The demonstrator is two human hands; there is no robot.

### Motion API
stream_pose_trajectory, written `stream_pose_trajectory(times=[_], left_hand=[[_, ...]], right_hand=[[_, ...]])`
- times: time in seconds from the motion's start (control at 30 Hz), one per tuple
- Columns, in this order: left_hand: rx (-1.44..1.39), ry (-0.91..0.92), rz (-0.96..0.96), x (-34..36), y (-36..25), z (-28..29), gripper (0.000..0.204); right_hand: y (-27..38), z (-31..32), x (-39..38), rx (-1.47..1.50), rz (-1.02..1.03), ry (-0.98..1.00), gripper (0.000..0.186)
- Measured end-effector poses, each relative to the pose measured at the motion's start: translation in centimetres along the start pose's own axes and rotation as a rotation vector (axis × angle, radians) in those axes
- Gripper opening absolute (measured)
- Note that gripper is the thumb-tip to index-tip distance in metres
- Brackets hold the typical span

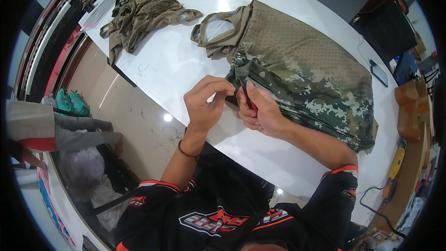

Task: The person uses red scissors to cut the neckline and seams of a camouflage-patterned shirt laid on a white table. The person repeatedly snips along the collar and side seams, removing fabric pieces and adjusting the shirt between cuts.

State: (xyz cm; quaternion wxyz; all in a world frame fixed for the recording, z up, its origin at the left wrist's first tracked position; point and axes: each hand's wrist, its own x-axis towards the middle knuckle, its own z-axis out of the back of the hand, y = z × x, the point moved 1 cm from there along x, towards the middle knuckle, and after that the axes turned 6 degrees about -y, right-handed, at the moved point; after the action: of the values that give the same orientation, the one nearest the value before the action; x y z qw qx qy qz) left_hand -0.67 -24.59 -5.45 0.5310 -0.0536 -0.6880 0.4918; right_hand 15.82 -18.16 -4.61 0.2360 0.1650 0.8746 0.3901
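Note:
A stack of camouflage shirts [306, 74], brown at the top and green below, lies across the white table [167, 83]. At the stack's near left edge my right hand [265, 114] is closed around small thread snips [252, 106] with a red handle and dark blades pointing away from me. Just left of it, my left hand [204, 104] is closed in a pinch, thumb and fingertips together beside the dark cloth edge. What those fingertips hold is too small to make out. A brown collar [218, 30] with a round neck opening lies beyond both hands.
Crumpled brown garments [139, 16] lie at the table's far left. Thread scraps [147, 68] dot the tabletop. A phone [378, 73] rests near the right edge, with a yellow tool [396, 162] and black cable beyond. Another person [51, 125] is at the left.

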Motion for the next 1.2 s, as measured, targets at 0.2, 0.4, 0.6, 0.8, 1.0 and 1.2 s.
stream_pose_trajectory(times=[0.2,0.4,0.6,0.8,1.0,1.2], left_hand=[[0.299,-0.101,-0.207,0.4,0.3,5.2,0.024],[0.801,-0.242,0.123,-0.8,4.7,22.9,0.034],[0.95,-0.171,-0.147,0.6,4.1,20.9,0.031],[0.368,0.212,0.043,4.0,4.0,11.7,0.028],[0.227,0.54,-0.261,7.4,-1.6,1.1,0.037],[0.299,0.64,-0.213,7.9,-0.2,-1.0,0.034]], right_hand=[[1.0,-0.3,-0.8,-0.166,0.227,0.083,0.037],[1.8,-1.6,-1.6,-0.92,0.762,0.089,0.018],[4.2,-2.8,-4.7,-1.099,1.005,0.116,0.015],[9.8,0.4,-13.8,-1.471,0.888,-0.416,0.013],[12.4,9.6,-28.7,-1.444,0.541,-1.133,0.023],[8.1,15.7,-33.5,-1.521,0.397,-1.353,0.028]])
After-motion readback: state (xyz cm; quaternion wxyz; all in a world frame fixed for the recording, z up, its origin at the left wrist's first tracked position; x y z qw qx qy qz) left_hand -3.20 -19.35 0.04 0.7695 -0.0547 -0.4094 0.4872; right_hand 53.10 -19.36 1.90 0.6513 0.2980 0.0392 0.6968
